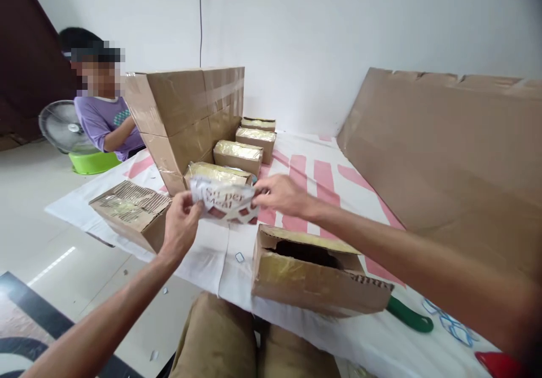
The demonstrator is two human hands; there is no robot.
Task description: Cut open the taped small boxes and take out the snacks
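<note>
Grips a white packet (228,203) in both hands: pinches its left end between thumb and fingers of the left hand (185,211), its right end in the fingers of the right hand (280,194); holds it stretched roughly level above the bench (207,256), with "Super Meal" lettering and red diamonds in view, a little blurred by motion; has an open box (309,282) below the right forearm, at the near edge of the bench, dark inside; has a taped box (135,208) just beside the left hand, ribbed on top; shows, beyond the packet, a row of four small boxes (237,155) running back along the foot of a tall stack (182,112); shows also a white cloth (328,189) with pink stripes over the bench, a blue-edged tag (239,257) left of the open box, a green handle (410,313) at its right end, and a big cardboard panel (444,157) slanting up at right; includes, left of the stack, a person (97,121) in purple, near a fan (59,124) and a green basin (93,163).
</note>
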